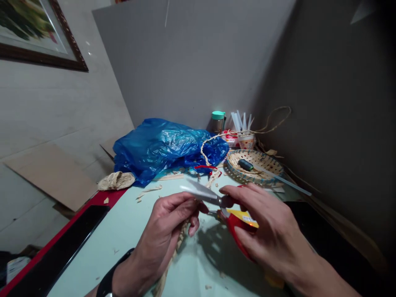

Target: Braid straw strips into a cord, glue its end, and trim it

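Observation:
My left hand [161,227] pinches a braided straw cord [180,243] between thumb and fingers. The braid's lower part trails down beside my palm toward the bottom of the view. Red-handled scissors [202,193] are in my right hand [269,225], with their blades apart and pointing left. One blade passes just above my left fingertips; whether it touches the cord I cannot tell. Behind the blades, more pale braid [214,177] runs over the table to the blue bag. Part of a yellow packet [239,215] shows beyond the scissors' handles.
A blue plastic bag [163,144] lies at the back. Right of it stand a green-lidded jar [218,120], a paper cup [246,141] of white sticks and a woven basket [269,163]. A straw bundle [116,180] rests at left. Scraps dot the pale green tabletop [130,231].

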### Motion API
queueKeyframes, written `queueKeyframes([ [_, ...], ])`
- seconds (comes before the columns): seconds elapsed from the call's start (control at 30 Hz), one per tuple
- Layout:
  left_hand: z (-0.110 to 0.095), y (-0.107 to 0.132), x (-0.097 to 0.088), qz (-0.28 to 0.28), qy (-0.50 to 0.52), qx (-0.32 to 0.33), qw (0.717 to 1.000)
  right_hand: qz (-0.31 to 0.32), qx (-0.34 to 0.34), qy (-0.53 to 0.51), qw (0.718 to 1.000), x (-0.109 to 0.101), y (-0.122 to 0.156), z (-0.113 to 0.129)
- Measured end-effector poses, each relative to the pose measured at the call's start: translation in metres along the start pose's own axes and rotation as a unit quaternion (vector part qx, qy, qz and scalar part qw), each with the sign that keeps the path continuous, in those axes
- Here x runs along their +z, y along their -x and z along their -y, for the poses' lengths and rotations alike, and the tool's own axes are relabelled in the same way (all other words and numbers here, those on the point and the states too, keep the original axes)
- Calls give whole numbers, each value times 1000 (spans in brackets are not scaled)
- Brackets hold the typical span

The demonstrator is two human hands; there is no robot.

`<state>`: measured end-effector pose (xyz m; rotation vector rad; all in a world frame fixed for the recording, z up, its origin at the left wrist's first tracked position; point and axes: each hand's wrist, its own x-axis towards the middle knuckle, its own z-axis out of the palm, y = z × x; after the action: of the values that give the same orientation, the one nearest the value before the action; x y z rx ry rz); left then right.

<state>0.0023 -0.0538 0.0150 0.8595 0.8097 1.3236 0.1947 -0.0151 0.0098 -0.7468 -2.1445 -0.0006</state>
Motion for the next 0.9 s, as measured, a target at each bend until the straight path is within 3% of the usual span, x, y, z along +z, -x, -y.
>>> queueKeyframes([
  [0.1,-2,2,0,19,23,19,999,-3,-64,88,994,-2,0,-1],
  [0.37,-1,4,2,48,26,6,998,-34,-126,246,960,-9,-1,-8],
  [0.9,3,1,0,-2,-41,-20,999,-29,-103,222,969,-4,7,-12],
])
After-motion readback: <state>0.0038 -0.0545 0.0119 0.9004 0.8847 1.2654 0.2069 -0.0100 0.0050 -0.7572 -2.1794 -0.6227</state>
